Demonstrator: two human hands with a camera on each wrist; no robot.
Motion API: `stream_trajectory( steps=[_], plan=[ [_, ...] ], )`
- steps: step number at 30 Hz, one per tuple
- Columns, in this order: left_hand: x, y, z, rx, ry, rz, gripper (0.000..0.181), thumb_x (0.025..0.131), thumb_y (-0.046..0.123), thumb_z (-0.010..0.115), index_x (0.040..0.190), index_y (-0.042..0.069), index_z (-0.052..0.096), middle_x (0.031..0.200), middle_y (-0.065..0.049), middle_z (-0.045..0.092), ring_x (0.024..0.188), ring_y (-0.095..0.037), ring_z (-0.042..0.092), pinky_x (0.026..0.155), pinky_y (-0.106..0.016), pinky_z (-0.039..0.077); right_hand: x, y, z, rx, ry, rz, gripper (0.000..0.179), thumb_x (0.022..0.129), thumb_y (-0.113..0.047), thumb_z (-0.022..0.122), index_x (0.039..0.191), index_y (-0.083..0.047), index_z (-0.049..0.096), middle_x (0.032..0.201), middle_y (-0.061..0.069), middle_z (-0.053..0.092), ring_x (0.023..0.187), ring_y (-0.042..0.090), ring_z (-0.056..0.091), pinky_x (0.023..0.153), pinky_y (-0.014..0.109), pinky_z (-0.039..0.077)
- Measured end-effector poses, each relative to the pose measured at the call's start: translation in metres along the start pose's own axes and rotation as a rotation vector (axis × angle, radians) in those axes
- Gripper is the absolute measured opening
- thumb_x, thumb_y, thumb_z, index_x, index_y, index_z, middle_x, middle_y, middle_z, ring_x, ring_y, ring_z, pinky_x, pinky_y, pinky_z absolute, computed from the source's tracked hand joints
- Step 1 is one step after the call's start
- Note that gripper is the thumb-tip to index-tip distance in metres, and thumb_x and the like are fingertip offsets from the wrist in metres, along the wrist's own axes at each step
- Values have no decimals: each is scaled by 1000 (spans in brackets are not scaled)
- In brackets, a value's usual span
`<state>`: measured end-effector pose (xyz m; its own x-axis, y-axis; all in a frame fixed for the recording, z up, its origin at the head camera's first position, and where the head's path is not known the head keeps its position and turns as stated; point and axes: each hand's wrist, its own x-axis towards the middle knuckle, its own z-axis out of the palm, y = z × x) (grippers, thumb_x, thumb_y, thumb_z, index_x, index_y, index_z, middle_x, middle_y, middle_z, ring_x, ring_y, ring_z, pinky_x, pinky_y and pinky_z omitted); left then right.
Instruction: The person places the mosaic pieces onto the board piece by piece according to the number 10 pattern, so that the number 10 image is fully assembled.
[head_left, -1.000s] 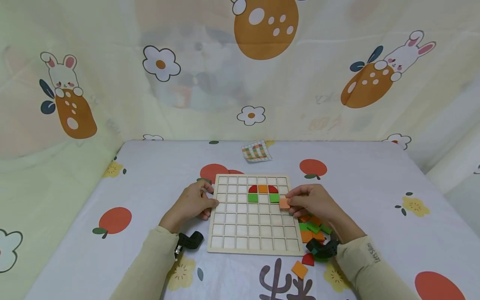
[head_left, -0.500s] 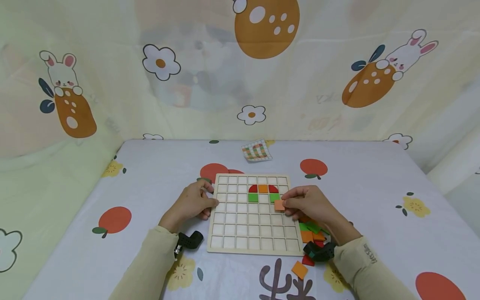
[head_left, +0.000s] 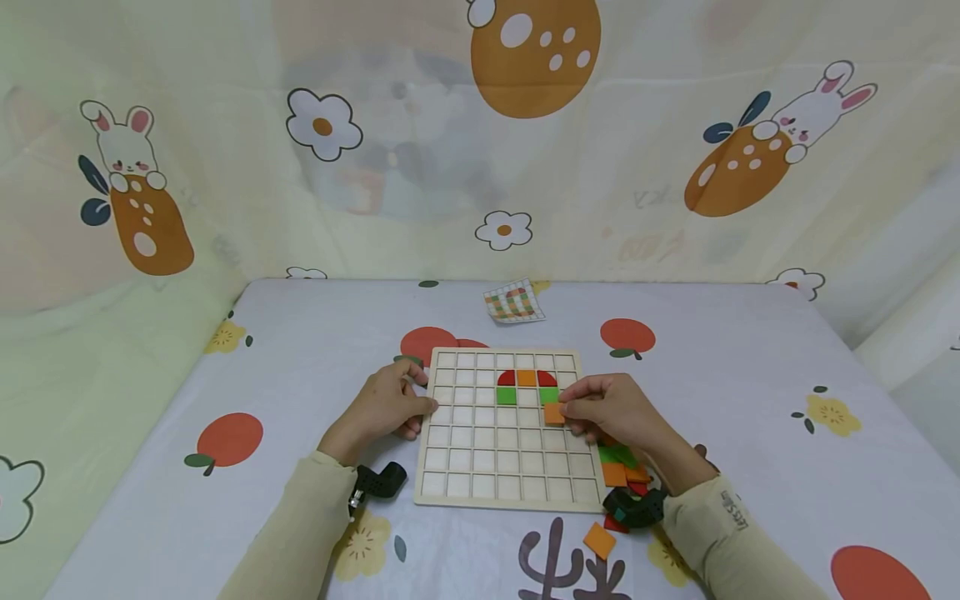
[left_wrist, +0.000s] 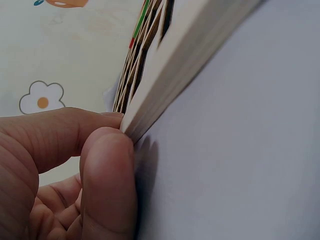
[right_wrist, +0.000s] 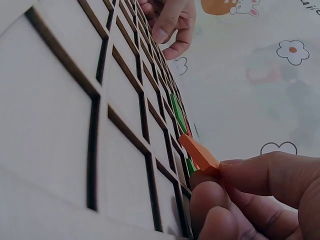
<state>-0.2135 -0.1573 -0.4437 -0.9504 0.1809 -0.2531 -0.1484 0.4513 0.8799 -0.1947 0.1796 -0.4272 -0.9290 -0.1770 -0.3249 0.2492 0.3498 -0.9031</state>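
Note:
A pale wooden grid board (head_left: 485,437) lies flat on the table. Red rounded pieces (head_left: 547,379), an orange square (head_left: 527,378) between them and green squares (head_left: 507,396) sit in its upper right cells. My left hand (head_left: 386,404) holds the board's left edge, thumb and index finger against it, as the left wrist view also shows. Between thumb and fingers, my right hand (head_left: 618,410) pinches an orange square tile (head_left: 553,414) over the cell just below the right-hand green square. In the right wrist view, that orange tile (right_wrist: 199,152) is tilted, one end touching or just above the dividers.
Loose orange, green and red tiles (head_left: 613,475) are heaped right of the board, partly hidden by the right wrist. A single orange tile (head_left: 599,541) lies nearer the front. Behind the board is a small patterned card (head_left: 514,302). A printed curtain (head_left: 420,192) hangs at the back.
My right hand has moved slightly left and inward, carrying the orange tile from the board's right edge to the cell under the green square. The left hand has stayed in place.

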Motion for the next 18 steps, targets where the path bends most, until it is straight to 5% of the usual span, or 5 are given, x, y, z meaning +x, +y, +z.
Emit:
stream_trajectory(
  steps=[13,18],
  plan=[
    [0,1,0,-6,-7,-5,33,92,6,78,118,4,56,74,-11,60,47,-14,59,49,-28,58,-3,0,-5,-11,-3,-28,21,96,-14,73,110,1,73,76,8,66,65,19,59,57,28,56],
    [0,1,0,-2,-2,-14,34,92,7,78,118,4,56,75,-11,60,48,-14,59,50,-28,57,-5,-2,-21,-165,12,-54,22,96,-16,74,110,0,73,77,9,67,65,21,58,55,30,53]
  ],
)
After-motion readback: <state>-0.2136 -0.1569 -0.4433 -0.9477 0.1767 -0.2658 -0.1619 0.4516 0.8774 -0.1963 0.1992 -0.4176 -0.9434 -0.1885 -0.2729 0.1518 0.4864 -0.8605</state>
